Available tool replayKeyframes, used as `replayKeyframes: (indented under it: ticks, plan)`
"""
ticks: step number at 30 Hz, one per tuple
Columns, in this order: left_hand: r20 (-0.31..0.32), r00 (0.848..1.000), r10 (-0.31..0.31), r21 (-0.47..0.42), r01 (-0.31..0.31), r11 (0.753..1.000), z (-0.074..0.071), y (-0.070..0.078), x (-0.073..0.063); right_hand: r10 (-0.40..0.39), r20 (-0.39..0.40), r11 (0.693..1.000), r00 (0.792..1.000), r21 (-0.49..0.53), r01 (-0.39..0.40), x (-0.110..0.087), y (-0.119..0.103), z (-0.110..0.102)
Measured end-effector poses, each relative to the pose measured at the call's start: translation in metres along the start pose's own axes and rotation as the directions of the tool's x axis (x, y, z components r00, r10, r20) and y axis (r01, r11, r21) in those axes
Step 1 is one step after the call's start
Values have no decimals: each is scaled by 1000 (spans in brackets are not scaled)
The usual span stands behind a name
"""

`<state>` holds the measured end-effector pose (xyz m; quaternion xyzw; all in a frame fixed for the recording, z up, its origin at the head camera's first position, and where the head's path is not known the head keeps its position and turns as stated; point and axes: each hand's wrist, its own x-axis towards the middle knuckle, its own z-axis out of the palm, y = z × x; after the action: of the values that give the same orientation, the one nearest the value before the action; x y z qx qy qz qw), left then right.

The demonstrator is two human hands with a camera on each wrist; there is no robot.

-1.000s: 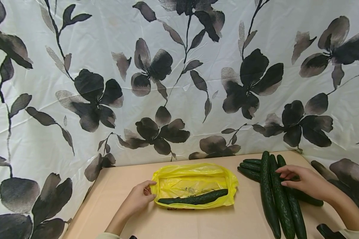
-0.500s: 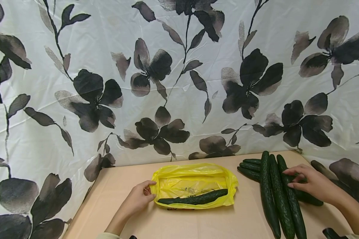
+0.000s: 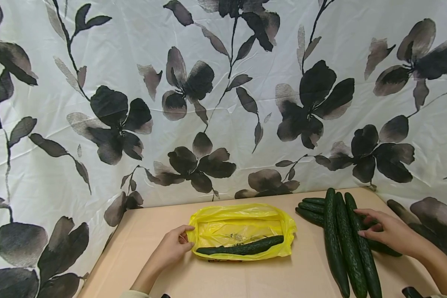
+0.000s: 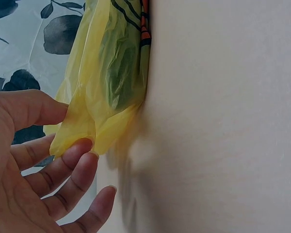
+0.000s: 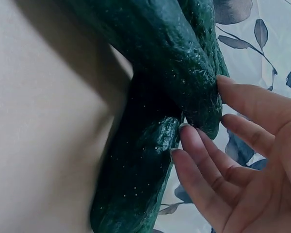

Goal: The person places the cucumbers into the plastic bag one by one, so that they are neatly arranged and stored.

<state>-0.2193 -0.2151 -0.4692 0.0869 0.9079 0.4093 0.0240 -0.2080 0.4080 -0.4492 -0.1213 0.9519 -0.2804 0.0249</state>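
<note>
A yellow plastic bag lies spread on the table, its mouth facing up, with one cucumber inside along the near side. My left hand pinches the bag's left edge between thumb and fingers; the gathered plastic shows in the left wrist view. On the right, my right hand touches the rightmost cucumber of three that lie side by side. Its fingers are loosely bent, the tips right at the dark green skin. Beneath these three, several more cucumbers lie crosswise, partly hidden.
The beige tabletop runs back to a white cloth with dark printed flowers, which hangs behind it. Dark wrist gear shows by the right sleeve at the bottom edge.
My right hand has shifted a little to the right, from over the middle cucumber to the rightmost one of the three. The left hand and the bag have stayed in place.
</note>
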Motion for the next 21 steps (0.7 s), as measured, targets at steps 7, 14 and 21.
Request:
replayKeyframes:
  ticks: [7,14,21]
  plan:
    - [1,1000,0,3,0,1000,1,-2,1,-8,24,1000,1000,-20,9,1,0,3]
    - [6,1000,2,1,-2,1000,2,-3,3,-62,71,997,996,41,60,3,1,6]
    - [2,1000,6,5,-6,1000,2,-2,2,-65,75,997,995,43,62,4,1,9]
